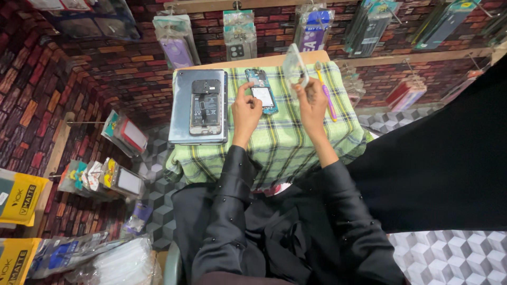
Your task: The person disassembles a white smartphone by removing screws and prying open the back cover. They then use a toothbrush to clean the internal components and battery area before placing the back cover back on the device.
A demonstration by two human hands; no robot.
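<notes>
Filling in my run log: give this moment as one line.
left hand: on opened teal phone | right hand: holds clear phone case up | gray pad: black opened phone | toothbrush on checked cloth

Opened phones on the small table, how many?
2. One dark opened phone lies on the grey mat at the table's left; one teal opened phone lies on the checked cloth under the left hand. None seem hidden.

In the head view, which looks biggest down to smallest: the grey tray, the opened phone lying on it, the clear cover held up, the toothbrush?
1. Grey tray
2. Opened phone
3. Clear cover in the right hand and toothbrush: unsure, the cover is raised nearer the camera.
</notes>
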